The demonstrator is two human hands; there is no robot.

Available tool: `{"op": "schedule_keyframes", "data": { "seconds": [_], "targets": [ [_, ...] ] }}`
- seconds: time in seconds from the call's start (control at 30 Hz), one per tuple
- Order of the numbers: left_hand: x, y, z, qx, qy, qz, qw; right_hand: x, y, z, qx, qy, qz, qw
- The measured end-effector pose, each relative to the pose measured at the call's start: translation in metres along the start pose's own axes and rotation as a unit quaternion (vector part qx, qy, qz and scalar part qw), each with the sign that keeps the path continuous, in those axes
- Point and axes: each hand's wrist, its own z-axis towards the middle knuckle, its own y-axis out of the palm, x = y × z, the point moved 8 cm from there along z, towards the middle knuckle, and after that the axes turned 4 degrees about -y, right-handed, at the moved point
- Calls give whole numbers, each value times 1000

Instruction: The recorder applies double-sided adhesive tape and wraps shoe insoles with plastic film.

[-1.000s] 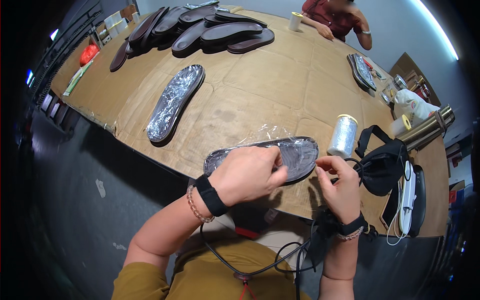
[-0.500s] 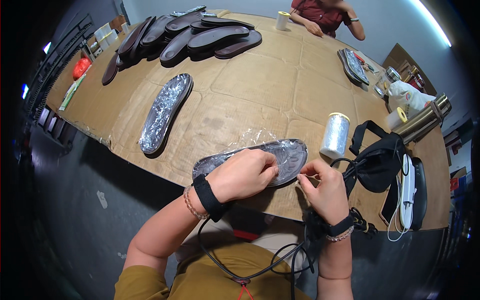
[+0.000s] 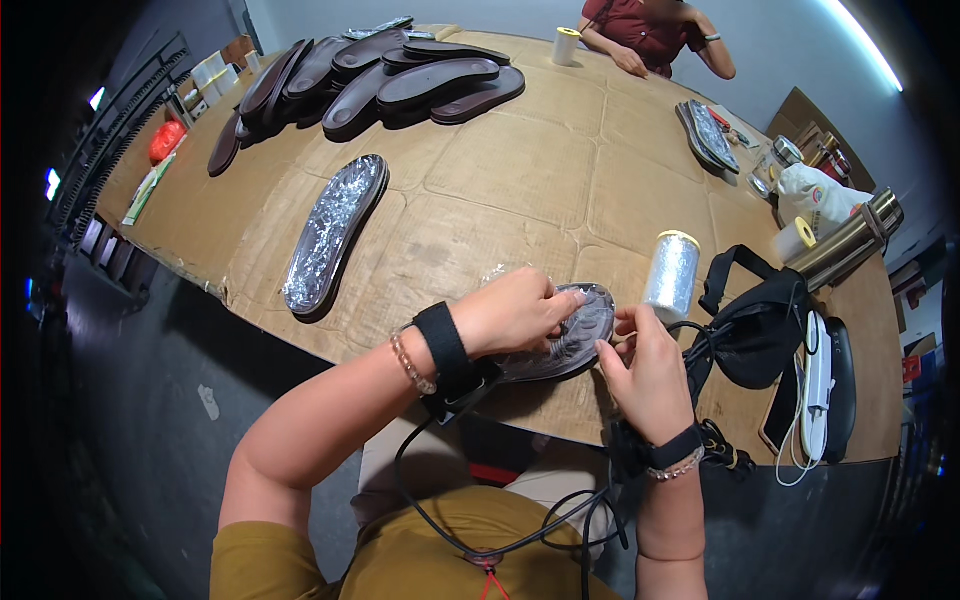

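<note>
A dark brown shoe sole [image 3: 540, 368] with clear plastic film [image 3: 597, 318] over its top lies at the table's near edge, its left part hidden under my left hand and wrist. My left hand [image 3: 515, 312] rests across it, fingers bent down onto the film, the index finger pointing toward the right end. At that rounded end my right hand [image 3: 645, 365] has its thumb and curled fingers closed on the sole's rim. Just beyond the right hand stands a roll of clear film [image 3: 673, 275]. Farther left lies another film-covered sole [image 3: 335, 235].
A heap of brown soles [image 3: 430, 80] fills the far left of the table [image 3: 500, 200]. On the right are a black pouch [image 3: 755, 335], a white power strip [image 3: 817, 385] and a metal flask [image 3: 850, 240]. Another person [image 3: 655, 35] sits at the far side.
My left hand has moved right and slightly away from me along the sole, its index finger now stretched farther out. My right fingers have shifted slightly upward at the rim.
</note>
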Motion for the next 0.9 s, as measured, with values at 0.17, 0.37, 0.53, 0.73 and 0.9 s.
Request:
{"op": "schedule_keyframes", "data": {
  "seconds": [0.17,0.37,0.53,0.73,0.9],
  "targets": [
    [-2,2,8,-17,6,-67,998,0,6,4,-6,-28,-40,999],
    [6,-3,2,-27,56,-136,989,0,10,8,-29,-31,-93,995],
    [8,-7,-1,-39,75,-173,981,-2,14,7,-53,-40,-140,988],
    [3,-6,3,-78,36,-213,973,-5,16,6,-76,-22,-184,980],
    [2,-6,1,-112,26,-224,968,-4,17,7,-76,-26,-185,979]
  ]
}}
